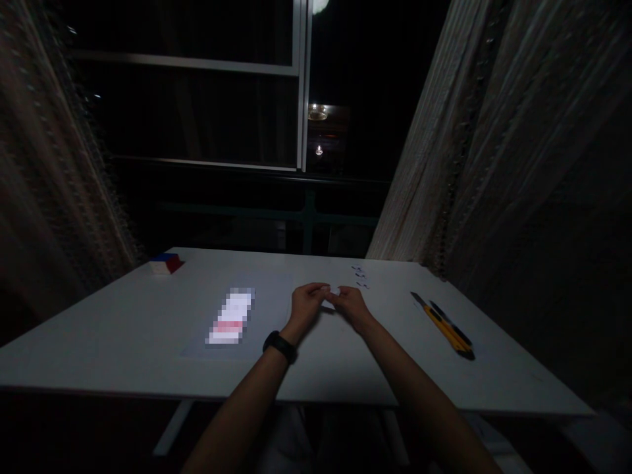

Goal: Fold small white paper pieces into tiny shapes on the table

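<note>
Over the middle of a white table (326,375), my left hand (309,304) and my right hand (353,306) meet at the fingertips. Between them they pinch a small white piece of paper (332,290), partly covered by the fingers. Whether it is folded I cannot tell in the dim light. A dark watch (280,347) is on my left wrist. Just beyond my right hand, several small dark marks or cut shapes (360,276) lie in a column on the tabletop.
To the right lie a yellow utility knife (447,329) and a dark pen-like tool (450,319) beside it. A lit phone (231,317), its screen blurred out, rests on a pale sheet (197,349) at left. A colored cube (166,263) sits at the far left corner. Curtains (419,145) hang behind.
</note>
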The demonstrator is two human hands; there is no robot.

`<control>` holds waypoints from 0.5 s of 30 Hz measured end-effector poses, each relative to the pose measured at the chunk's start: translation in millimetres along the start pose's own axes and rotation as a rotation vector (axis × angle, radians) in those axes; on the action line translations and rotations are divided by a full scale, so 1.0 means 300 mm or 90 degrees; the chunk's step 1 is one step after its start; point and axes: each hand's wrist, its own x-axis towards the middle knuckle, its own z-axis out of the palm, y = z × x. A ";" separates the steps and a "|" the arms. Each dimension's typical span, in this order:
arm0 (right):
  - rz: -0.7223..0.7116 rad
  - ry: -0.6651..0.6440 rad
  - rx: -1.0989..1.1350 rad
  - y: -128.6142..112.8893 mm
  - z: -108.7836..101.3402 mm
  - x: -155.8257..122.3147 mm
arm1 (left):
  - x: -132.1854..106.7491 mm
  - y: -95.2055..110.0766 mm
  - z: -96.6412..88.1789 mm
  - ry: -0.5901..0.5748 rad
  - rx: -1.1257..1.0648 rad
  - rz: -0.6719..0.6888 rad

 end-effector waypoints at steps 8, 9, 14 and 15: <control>0.005 -0.030 0.057 0.012 0.009 0.004 | -0.007 0.001 0.007 0.015 0.019 0.000; 0.001 -0.021 0.041 0.014 0.008 0.006 | -0.009 0.003 0.008 0.007 0.009 -0.006; -0.025 -0.010 0.005 0.014 0.003 0.003 | -0.006 0.002 0.002 -0.019 -0.040 -0.022; -0.027 -0.012 0.007 0.013 0.001 0.001 | -0.005 -0.002 0.000 -0.025 -0.052 -0.019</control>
